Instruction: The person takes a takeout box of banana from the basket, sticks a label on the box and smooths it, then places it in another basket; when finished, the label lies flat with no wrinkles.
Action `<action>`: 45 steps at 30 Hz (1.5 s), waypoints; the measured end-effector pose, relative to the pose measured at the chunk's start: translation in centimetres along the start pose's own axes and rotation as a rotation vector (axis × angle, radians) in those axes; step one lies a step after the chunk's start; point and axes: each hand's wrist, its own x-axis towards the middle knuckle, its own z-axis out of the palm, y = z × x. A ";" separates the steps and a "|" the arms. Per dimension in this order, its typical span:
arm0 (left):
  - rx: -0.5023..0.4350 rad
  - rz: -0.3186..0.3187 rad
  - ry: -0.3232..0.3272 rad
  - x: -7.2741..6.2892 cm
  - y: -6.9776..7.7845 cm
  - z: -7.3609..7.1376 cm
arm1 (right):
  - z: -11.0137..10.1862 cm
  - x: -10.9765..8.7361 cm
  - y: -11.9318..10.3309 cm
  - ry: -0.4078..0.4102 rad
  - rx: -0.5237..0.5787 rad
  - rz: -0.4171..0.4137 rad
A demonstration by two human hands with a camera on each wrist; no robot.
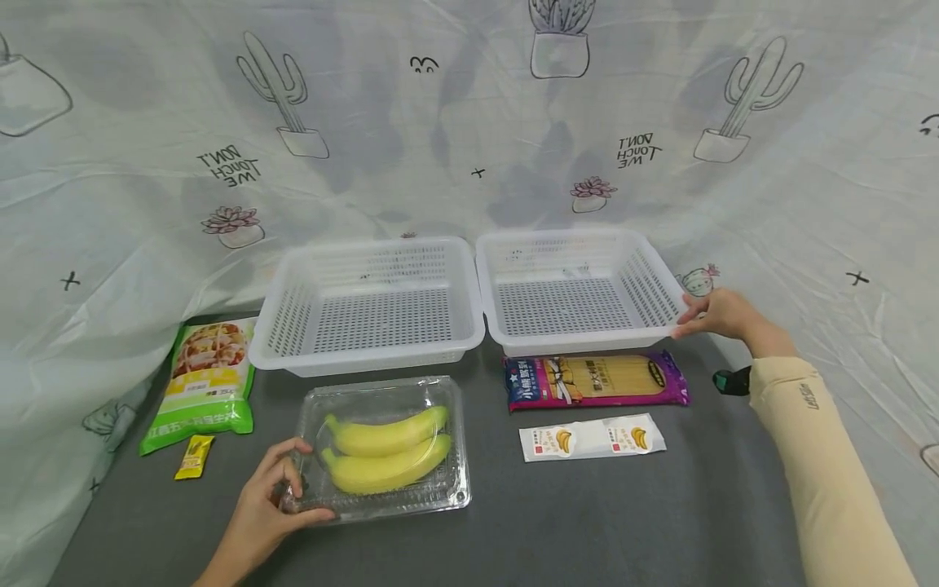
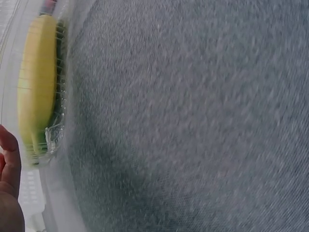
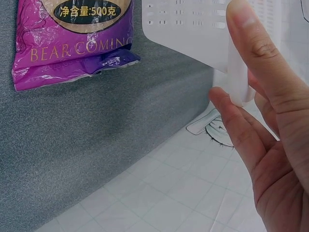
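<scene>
A clear plastic box (image 1: 459,408) with two yellow bananas (image 1: 389,473) inside is at the front of the grey table. My left hand (image 1: 266,499) grips its left end, thumb along the front edge and fingers at the side. In the left wrist view, one banana (image 2: 37,82) shows through the clear wall beside that hand's fingers. On the right, my right hand (image 1: 722,316) pinches the front right corner of a white perforated basket (image 1: 579,336). The right wrist view shows the thumb (image 3: 260,43) over the basket's rim and the fingers underneath.
A second white basket (image 1: 367,359) stands left of the gripped one. Purple-ended spaghetti (image 1: 609,381) and a white strip with banana-picture labels (image 1: 587,439) lie in front. Farther left are a green-and-white food bag (image 1: 201,383) and a small yellow packet (image 1: 194,456). Patterned cloth surrounds the table.
</scene>
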 end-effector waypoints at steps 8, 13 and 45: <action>0.030 0.020 0.032 0.5 -0.7 -0.9 | 0.2 0.1 0.2 -0.006 0.007 0.020; 0.033 0.038 0.034 0.7 -1.1 -1.2 | 0.2 0.0 0.3 -0.002 0.004 0.009; 0.239 -0.065 -0.148 2.9 -0.5 -3.1 | 0.4 0.1 0.6 0.008 -0.001 -0.001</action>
